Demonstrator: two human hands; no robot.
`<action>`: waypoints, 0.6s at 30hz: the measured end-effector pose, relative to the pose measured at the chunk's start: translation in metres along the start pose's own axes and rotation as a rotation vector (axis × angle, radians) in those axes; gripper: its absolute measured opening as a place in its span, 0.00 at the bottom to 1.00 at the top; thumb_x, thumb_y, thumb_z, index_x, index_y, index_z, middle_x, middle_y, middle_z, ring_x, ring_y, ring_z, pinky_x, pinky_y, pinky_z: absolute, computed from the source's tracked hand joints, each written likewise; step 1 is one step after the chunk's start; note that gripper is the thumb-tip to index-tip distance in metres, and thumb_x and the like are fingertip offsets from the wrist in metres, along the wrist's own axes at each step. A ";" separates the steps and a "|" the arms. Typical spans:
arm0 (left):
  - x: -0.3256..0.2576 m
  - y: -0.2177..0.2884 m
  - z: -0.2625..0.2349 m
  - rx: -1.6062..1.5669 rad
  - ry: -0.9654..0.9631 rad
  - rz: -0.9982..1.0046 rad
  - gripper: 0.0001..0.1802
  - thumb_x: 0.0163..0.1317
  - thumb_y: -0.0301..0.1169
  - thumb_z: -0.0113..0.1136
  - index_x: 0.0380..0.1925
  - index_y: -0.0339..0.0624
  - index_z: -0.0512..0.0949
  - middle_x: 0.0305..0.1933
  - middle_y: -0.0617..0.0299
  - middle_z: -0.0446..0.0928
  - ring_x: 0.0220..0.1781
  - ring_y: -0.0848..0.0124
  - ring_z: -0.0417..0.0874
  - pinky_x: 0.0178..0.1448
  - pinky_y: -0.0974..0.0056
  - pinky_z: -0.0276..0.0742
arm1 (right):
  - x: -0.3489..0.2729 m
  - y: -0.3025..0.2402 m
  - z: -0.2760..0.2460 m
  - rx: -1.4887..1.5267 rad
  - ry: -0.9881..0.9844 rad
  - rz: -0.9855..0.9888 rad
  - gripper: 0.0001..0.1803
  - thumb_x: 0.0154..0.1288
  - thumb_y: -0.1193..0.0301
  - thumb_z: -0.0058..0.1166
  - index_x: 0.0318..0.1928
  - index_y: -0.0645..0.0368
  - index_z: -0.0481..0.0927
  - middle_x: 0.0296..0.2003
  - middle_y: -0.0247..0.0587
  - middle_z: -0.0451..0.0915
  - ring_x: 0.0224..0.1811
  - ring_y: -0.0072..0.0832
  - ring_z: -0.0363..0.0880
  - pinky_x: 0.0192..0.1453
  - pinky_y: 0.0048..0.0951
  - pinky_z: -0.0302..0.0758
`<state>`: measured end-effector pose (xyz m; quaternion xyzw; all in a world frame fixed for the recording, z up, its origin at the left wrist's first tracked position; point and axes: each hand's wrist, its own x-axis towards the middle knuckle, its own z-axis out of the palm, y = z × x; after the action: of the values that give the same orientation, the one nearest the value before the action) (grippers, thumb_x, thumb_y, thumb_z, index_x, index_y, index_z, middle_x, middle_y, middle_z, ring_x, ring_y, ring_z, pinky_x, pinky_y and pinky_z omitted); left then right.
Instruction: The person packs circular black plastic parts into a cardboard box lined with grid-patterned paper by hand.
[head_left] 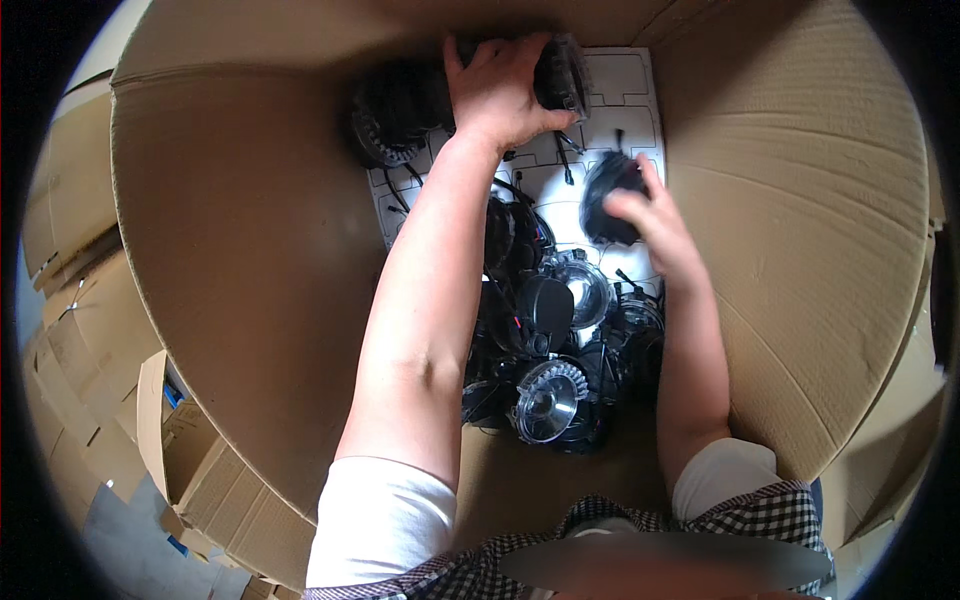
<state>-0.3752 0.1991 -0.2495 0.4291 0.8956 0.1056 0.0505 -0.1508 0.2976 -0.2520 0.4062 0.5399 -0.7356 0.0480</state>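
Handling round units: working with both hands deep inside a cardboard carton (240,250), over a white sheet (622,85) marked with dark outlines.
Left-hand grip: left hand (500,95) spread over a clear-rimmed unit (570,75) near the far wall, thumb at the lower edge, fingers across the top; apparently pinching the unit, fingertips partly lost in shadow.
Right-hand grip: right hand (658,220) pinching a dark unit (608,180) between thumb and fingers, over the right part of the sheet; blurred, so touching the sheet or just above, cannot tell.
Far corner: another black unit (388,125) left of the left hand, close to the far wall, detail lost in shadow.
Near-end heap: loose heap of units (549,400) between the forearms, tilted various ways, partly hidden by the left forearm; no safe count.
Done so far: judged part-way; a rough row at the far end, with the right hand's unit between row and heap.
Left: by judgement, most of the near heap, not yet in any order.
Look of the units: round, black-bodied, some with clear lens and ribbed clear ring; one flat black disc (547,305) facing up.
Leads: thin black cables (568,170) ending in small plugs, trailing over the sheet.
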 end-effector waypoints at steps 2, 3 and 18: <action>-0.004 -0.009 0.004 -0.025 0.014 0.034 0.56 0.31 0.64 0.70 0.66 0.63 0.65 0.61 0.57 0.74 0.67 0.58 0.68 0.73 0.33 0.36 | 0.009 -0.020 -0.006 0.663 -0.078 0.133 0.38 0.64 0.48 0.52 0.66 0.60 0.64 0.54 0.53 0.75 0.55 0.50 0.75 0.58 0.60 0.74; -0.004 -0.015 0.007 -0.050 0.036 0.072 0.56 0.31 0.64 0.71 0.66 0.63 0.65 0.61 0.58 0.74 0.67 0.58 0.69 0.72 0.33 0.36 | 0.021 -0.031 -0.006 0.765 -0.087 0.178 0.38 0.65 0.44 0.49 0.65 0.59 0.64 0.54 0.53 0.74 0.56 0.51 0.75 0.55 0.64 0.75; -0.008 0.006 0.006 -0.019 0.105 0.060 0.55 0.36 0.61 0.67 0.69 0.59 0.62 0.68 0.64 0.67 0.68 0.54 0.62 0.69 0.24 0.33 | 0.143 -0.047 0.010 -0.466 0.355 -0.683 0.36 0.68 0.49 0.49 0.67 0.60 0.67 0.65 0.57 0.66 0.70 0.45 0.62 0.72 0.38 0.57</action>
<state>-0.3644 0.1977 -0.2540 0.4490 0.8828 0.1379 0.0045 -0.2750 0.3616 -0.3083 0.3030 0.7943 -0.4868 -0.2008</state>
